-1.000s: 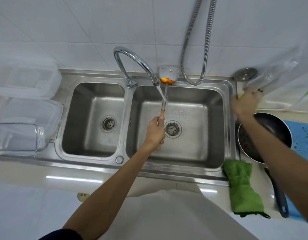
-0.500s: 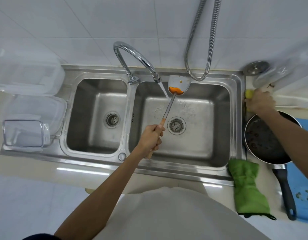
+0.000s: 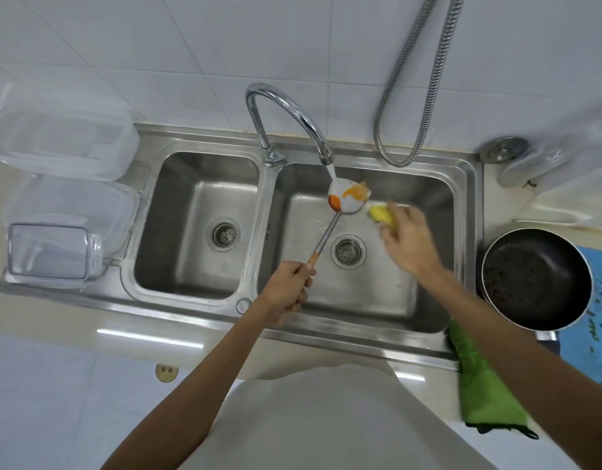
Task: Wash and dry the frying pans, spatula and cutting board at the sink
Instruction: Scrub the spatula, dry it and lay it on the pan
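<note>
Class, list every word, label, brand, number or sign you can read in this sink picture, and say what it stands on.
No text here can be read.
Sink, ridge between the basins: small dark marks, too small to read.
Spatula, yellow sponge, frying pan, green cloth, clear containers: no label or brand shows.

Dull-sheened, wet brushed stainless-steel double sink [image 3: 462, 184]. Mirror-glossy curved chrome tap [image 3: 286, 110], beside it a ribbed metal shower hose [image 3: 425, 96]. A steel-shafted spatula with wooden grip [image 3: 328, 234], blade smeared orange. Matt, speckled round black frying pan [image 3: 536, 276]. Fuzzy green terry cloth [image 3: 482, 391]. Smooth clear plastic tubs [image 3: 65, 144]. Glossy white wall tiles [image 3: 191, 62]. Blurred yellow sponge [image 3: 382, 215], texture unclear.
</note>
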{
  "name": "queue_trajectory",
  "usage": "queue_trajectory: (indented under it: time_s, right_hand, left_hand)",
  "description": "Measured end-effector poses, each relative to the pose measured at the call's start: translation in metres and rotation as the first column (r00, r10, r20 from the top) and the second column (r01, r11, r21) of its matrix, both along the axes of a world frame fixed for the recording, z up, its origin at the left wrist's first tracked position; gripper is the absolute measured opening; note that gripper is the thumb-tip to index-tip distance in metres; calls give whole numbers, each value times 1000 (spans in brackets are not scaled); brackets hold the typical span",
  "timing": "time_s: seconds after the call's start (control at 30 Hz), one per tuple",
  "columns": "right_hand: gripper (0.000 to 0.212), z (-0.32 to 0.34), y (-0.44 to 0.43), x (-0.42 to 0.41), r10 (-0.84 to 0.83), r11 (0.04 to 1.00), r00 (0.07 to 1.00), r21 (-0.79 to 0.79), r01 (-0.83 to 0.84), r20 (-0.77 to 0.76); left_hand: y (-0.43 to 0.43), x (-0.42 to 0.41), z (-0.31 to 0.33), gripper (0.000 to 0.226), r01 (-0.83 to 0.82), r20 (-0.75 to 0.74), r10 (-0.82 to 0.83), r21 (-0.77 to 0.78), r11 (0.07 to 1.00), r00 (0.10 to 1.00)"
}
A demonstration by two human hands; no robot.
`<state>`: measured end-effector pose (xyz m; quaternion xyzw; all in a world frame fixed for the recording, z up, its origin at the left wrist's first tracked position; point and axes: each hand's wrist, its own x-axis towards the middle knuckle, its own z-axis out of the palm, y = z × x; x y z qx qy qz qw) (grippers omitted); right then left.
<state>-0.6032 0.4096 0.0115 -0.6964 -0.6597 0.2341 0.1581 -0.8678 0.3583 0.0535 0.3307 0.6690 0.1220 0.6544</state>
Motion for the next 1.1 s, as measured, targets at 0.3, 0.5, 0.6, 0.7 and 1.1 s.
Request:
queue_trajectory:
  time_s: [0.3, 0.5, 0.6, 0.7, 1.1]
  right_hand:
    - [40, -16, -29, -101, 269, 963, 952, 70, -262, -147]
    - [51, -17, 24, -81, 122, 991, 992, 56, -124, 43]
    - [43, -6, 9, -94, 321, 930, 945, 169, -327, 63]
    - [42, -11, 17, -84, 375, 907, 924, 179, -382, 73]
    - [37, -23, 50, -73, 195, 977, 979, 98, -190, -50]
  left_hand:
    - [-2, 6, 10, 33, 38, 18, -38, 4, 999, 999]
    - [7, 12, 16, 33, 51, 6, -51, 45, 998, 999]
    - [25, 14, 18, 31, 5, 26, -6, 41, 999, 1000]
    - [34, 15, 20, 26, 13, 56, -15, 40, 999, 998]
    - [44, 18, 18, 43, 59, 8, -59, 39, 998, 998]
